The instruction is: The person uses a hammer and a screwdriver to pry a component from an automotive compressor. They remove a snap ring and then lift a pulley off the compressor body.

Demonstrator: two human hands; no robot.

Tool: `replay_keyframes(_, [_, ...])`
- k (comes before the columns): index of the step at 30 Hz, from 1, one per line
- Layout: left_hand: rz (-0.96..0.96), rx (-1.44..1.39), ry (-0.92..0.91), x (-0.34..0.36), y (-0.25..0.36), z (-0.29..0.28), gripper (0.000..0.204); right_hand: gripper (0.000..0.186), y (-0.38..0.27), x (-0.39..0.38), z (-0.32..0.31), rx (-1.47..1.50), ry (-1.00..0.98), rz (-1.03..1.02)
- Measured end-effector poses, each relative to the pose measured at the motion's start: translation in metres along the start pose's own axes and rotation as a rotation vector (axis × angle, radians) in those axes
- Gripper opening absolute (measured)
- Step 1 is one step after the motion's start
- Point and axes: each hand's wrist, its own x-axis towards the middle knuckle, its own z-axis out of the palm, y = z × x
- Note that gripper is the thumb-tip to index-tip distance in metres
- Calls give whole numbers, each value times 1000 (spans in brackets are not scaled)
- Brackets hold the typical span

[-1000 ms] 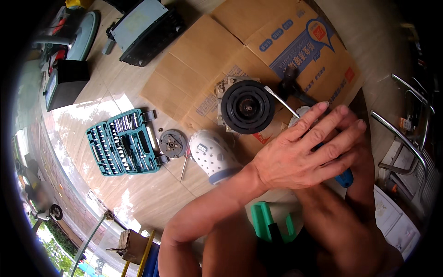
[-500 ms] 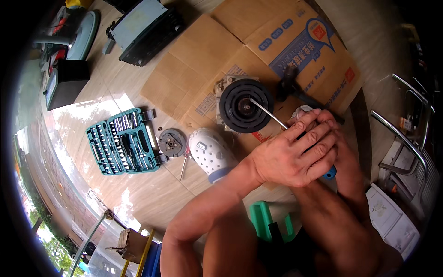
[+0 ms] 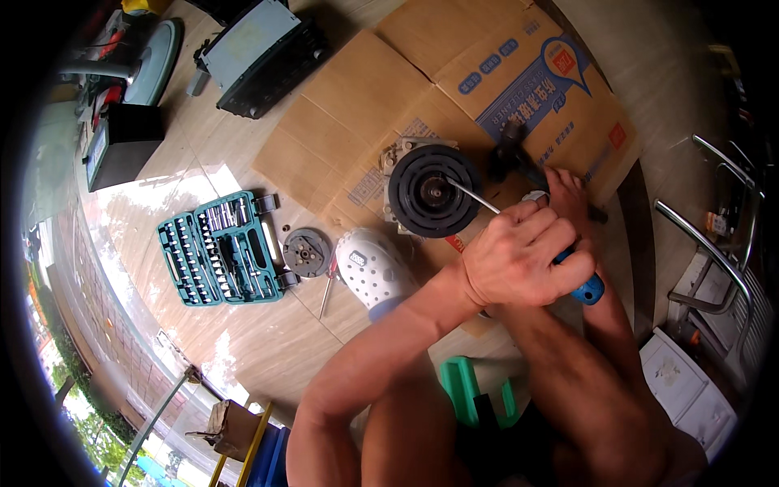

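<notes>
My left hand [image 3: 519,258] is wrapped round the blue handle [image 3: 587,290] of a screwdriver. The screwdriver's metal shaft [image 3: 475,197] slants up and left, its tip at the hub of a black grooved pulley [image 3: 422,215]. That pulley sits on a metal machine body [image 3: 391,158], which looks like a car compressor, on flattened cardboard [image 3: 324,122]. Beyond the left hand, my right hand [image 3: 570,193] is over the handle of a black-headed hammer [image 3: 510,148], its fingers curling across it. Part of the right hand's grip is hidden.
A white clog [image 3: 373,264] on my foot stands beside the machine. Left of it are a round metal plate [image 3: 307,252], a thin screwdriver [image 3: 326,297] and an open green socket set [image 3: 219,250]. A car-stereo-like unit [image 3: 268,57] lies far left; chrome chair tubing [image 3: 706,243] is at right.
My right hand has come away from over the left hand and reached forward onto the hammer handle. The left hand keeps the screwdriver, whose blue handle now shows more.
</notes>
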Motion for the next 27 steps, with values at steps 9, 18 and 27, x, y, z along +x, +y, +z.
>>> replay_keyframes(9, [-120,-44,-107,8,-5,0,25,35,-19,28,22,18,27,99])
replay_keyframes(18, [-183,127,-303,1,-4,7,39,30,-11,38,15,185,-2,85])
replay_keyframes(27, [-269,77,-462,6,-2,-2,33,51,48,-68,-78,1363,43,276])
